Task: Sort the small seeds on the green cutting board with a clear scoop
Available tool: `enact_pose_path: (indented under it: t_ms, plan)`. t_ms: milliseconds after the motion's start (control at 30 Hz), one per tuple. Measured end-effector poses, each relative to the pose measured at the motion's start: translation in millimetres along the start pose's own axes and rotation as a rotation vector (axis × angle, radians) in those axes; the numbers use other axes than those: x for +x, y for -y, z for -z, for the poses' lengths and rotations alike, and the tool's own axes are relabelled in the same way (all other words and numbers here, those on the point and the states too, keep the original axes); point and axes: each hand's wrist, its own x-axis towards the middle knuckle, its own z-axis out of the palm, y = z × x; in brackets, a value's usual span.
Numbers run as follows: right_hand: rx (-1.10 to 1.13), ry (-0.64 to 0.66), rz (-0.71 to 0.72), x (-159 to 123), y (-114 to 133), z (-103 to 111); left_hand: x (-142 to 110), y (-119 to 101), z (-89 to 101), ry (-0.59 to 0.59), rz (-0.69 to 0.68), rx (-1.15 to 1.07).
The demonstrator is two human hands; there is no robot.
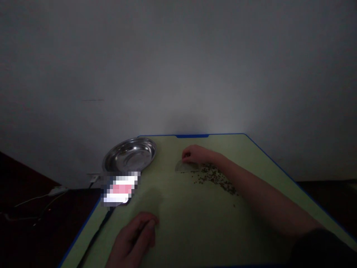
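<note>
My right hand (195, 154) reaches across the table with its fingers closed on the top of a clear, half-round protractor (186, 167), whose straight edge is near the tabletop. Just beside it, many small dark beans or seeds (213, 175) lie scattered, partly hidden beneath my forearm. My left hand (136, 236) is held over the near left of the table, loosely fisted with the thumb against the forefinger. Nothing shows in it. A shiny steel basin (131, 154) sits at the far left, away from both hands.
A phone with a bright, blurred-out screen (119, 189) is in front of the basin, and a dark strap or cable (96, 234) runs from it. The pale green table (178, 227) has blue edges and meets a grey wall (178, 74). Cords and a power strip (58, 190) are at the left.
</note>
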Motion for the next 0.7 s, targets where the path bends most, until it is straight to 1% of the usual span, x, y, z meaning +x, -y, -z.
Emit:
enact_pose_path:
  t_ms: [100, 200, 367, 467, 533, 600, 700]
  plan:
    - [0.029, 0.022, 0.082, -17, 10, -7, 1, -1, 0.3, 0.007, -0.018, 0.010]
    - [0.061, 0.001, 0.124, -32, 15, -6, 3, -4, -0.2, 0.012, -0.054, 0.021]
    - [0.069, -0.125, 0.087, -53, 16, 6, 3, -6, -3.2, -0.019, -0.083, 0.026]
    - [0.050, -0.173, 0.072, -62, 22, 6, 1, -5, -3.3, -0.034, -0.064, -0.015]
    - [0.044, -0.177, 0.090, -65, 32, 1, 0, -3, -2.3, -0.071, -0.039, -0.059]
    - [0.038, -0.166, 0.130, -65, 47, -5, 0, -1, -1.2, -0.139, -0.026, -0.099]
    - [0.023, -0.135, 0.217, -58, 73, -16, 0, 5, -0.5, -0.251, -0.034, -0.158]
